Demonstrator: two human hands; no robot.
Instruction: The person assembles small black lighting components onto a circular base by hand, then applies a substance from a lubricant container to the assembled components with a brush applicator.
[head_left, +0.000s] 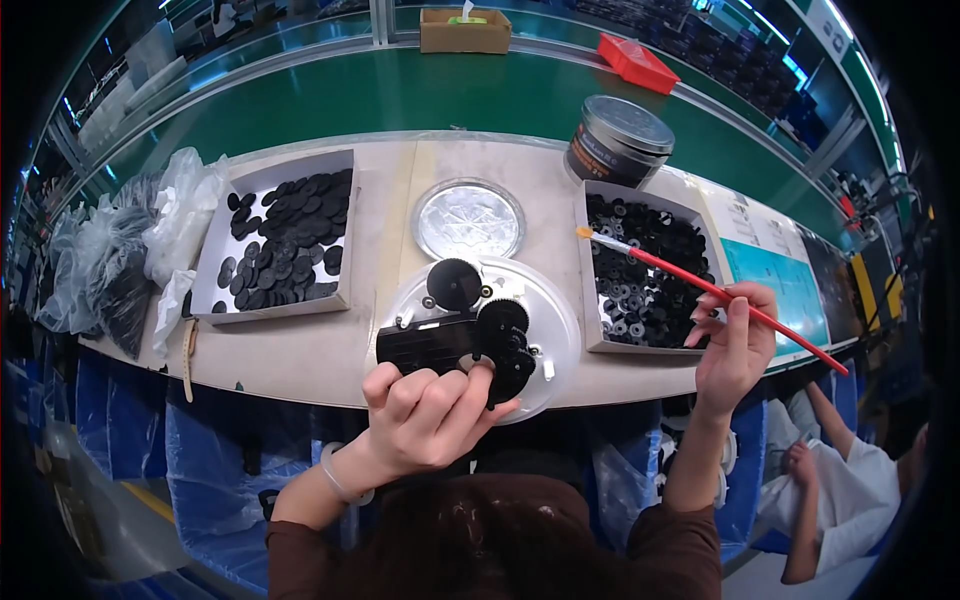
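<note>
My left hand [430,410] grips a black gear assembly [430,342] with several round toothed gears, its fingers curled along the near edge. Under the assembly lies a round whitish plate [560,330], partly hidden. Between the fingers of my right hand [740,350] is a red-handled paintbrush [690,280]; its bristle end points left, over a box [640,349] of small black gears and grey ring-shaped parts. A round silvery dish [468,220] sits just beyond the plate.
At the left stands a white box [275,313] of black discs, beside clear plastic bags [110,270]. A lidded can [620,145] is behind the right box. Farther back are a cardboard box [465,35] and red bin [637,62]. Another person [840,490] sits at the lower right.
</note>
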